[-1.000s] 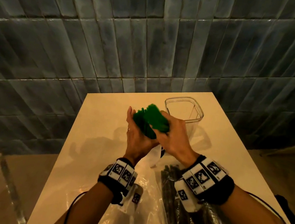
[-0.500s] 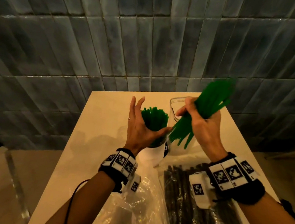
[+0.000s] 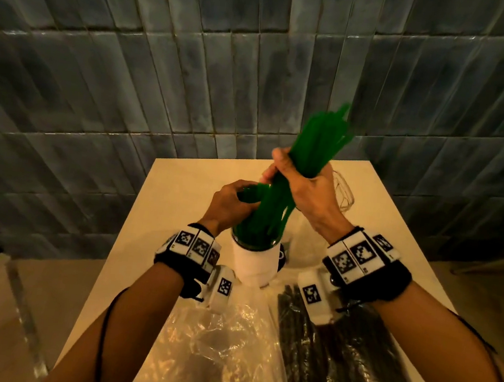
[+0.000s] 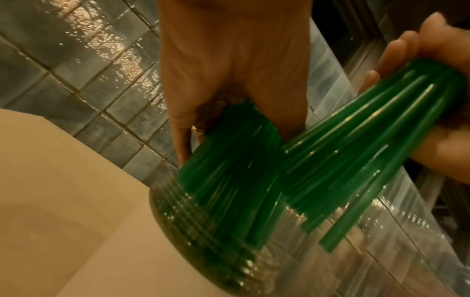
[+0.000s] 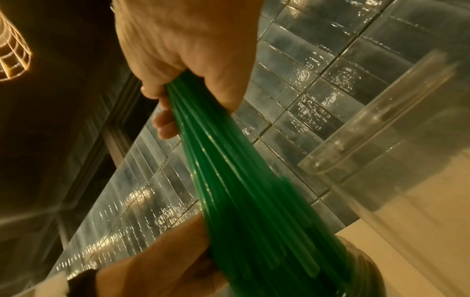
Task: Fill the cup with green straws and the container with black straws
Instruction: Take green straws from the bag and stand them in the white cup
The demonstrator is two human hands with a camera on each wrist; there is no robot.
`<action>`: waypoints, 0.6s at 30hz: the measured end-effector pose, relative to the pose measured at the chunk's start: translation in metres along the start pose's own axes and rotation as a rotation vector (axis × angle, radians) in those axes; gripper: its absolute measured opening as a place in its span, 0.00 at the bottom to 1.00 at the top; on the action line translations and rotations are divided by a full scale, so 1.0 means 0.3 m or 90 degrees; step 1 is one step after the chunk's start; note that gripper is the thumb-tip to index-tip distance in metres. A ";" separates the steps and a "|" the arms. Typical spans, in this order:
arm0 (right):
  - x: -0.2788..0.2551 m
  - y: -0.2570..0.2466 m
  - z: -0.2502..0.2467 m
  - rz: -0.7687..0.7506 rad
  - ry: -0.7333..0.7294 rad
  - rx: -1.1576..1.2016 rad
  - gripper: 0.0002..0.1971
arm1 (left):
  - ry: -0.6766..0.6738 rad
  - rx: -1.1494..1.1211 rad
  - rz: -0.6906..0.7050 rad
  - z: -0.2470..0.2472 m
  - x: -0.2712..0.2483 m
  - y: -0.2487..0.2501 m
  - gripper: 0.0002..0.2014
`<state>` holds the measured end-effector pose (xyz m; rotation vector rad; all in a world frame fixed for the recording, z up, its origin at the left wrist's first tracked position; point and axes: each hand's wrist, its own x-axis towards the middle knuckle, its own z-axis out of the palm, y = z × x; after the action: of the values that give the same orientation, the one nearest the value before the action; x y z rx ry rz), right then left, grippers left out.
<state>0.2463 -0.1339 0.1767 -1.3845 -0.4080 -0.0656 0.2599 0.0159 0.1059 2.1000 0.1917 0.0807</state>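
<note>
A cup (image 3: 255,265) with a white sleeve stands mid-table, holding upright green straws (image 3: 253,225). My right hand (image 3: 303,182) grips a second bundle of green straws (image 3: 319,139) at its middle. The bundle tilts up to the right, and its lower ends reach the cup's mouth (image 4: 216,251). My left hand (image 3: 227,200) curls round the tops of the straws standing in the cup (image 4: 229,144). The clear container (image 3: 343,191) stands behind my right hand, partly hidden. In the right wrist view my fingers (image 5: 162,124) wrap the bundle (image 5: 241,191) beside the container (image 5: 394,150).
A plastic bag of black straws (image 3: 341,358) lies at the near right of the beige table (image 3: 182,183). A crumpled clear bag (image 3: 220,344) lies near the front edge. A grey tiled wall (image 3: 195,74) rises right behind the table.
My right hand has carried its green bundle left from over the container to above the cup, with the ends now dipping in. My left hand went from spread to curled round the cup's straws.
</note>
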 end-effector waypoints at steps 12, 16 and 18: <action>0.012 0.080 0.006 0.008 -0.073 -0.049 0.08 | -0.101 -0.273 0.020 -0.022 -0.046 -0.039 0.48; 0.005 0.070 0.009 0.006 -0.078 -0.025 0.08 | -0.032 -0.407 -0.013 0.010 -0.069 -0.129 0.70; 0.006 0.069 0.008 0.011 -0.074 -0.017 0.08 | -0.030 -0.399 -0.029 0.041 -0.086 -0.170 0.73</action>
<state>0.2531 -0.1271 0.1581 -1.4218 -0.4929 0.0234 0.2308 0.0267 0.0563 1.4706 0.1593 0.0552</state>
